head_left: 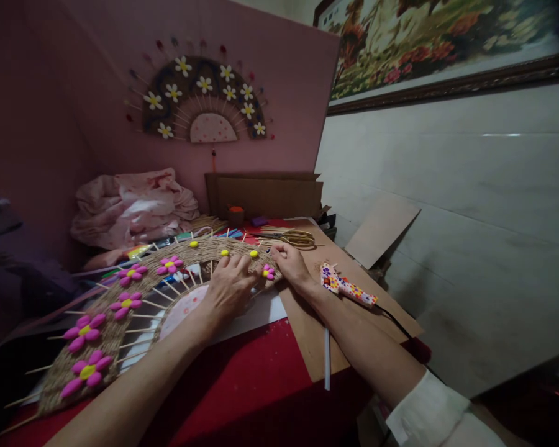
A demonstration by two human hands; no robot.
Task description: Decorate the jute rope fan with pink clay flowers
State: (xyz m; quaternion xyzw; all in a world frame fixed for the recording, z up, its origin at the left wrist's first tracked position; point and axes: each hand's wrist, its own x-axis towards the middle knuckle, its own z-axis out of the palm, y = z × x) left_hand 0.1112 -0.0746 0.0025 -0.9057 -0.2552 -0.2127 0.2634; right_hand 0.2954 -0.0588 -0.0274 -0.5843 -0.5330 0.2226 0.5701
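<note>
A large twine-covered fan (116, 301) with thin wooden sticks lies on the table, bearing several pink flowers with yellow centres and a few lone yellow dots. My left hand (233, 282) rests on the fan's right part, fingers bent, beside a small pink flower (268, 272). At the fan's far right edge is my right hand (289, 264), its fingers closed together; whatever they hold is too small to make out. A flower-patterned glue gun (349, 290) lies right of my right hand.
Gold-handled scissors (293, 238) lie behind my hands. Brown board (314, 354) covers the table's right side, with a white glue stick (327, 360) on it. Pink cloth (135, 208) is heaped at back left. A finished fan (205, 93) hangs on the wall.
</note>
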